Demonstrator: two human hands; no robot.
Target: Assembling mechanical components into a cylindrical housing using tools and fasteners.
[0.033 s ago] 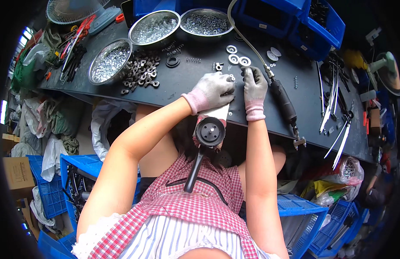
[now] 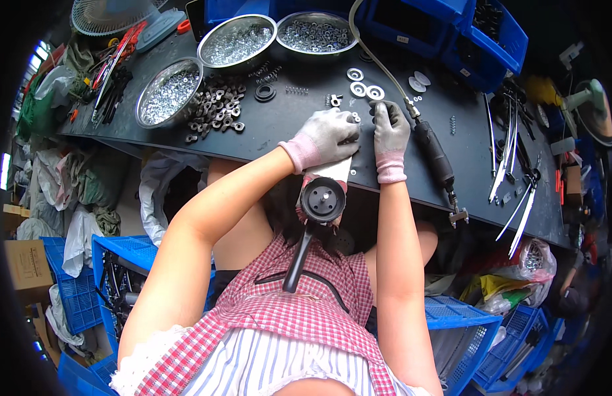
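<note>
My left hand [image 2: 329, 137], in a grey-white glove with a pink cuff, is closed above the table's front edge. A small silver nut [image 2: 356, 117] shows at its fingertips. My right hand [image 2: 391, 132], gloved alike, is held just to the right with its fingers curled together; whatever is between them is hidden. Below my left hand stands a round black part with holes and a central stud [image 2: 323, 200], and a black lever [image 2: 297, 261] extends from it toward my apron. Beyond my hands lie white-and-metal washers [image 2: 357, 89] and a small black-and-silver fitting [image 2: 334, 100].
Metal bowls of small hardware [image 2: 201, 41] stand at the back left, near a pile of dark metal pieces [image 2: 217, 112]. A black air screwdriver [image 2: 434, 155] on a hose lies to the right. Long metal strips [image 2: 510, 148] rest farther right, with blue bins [image 2: 481, 59] behind.
</note>
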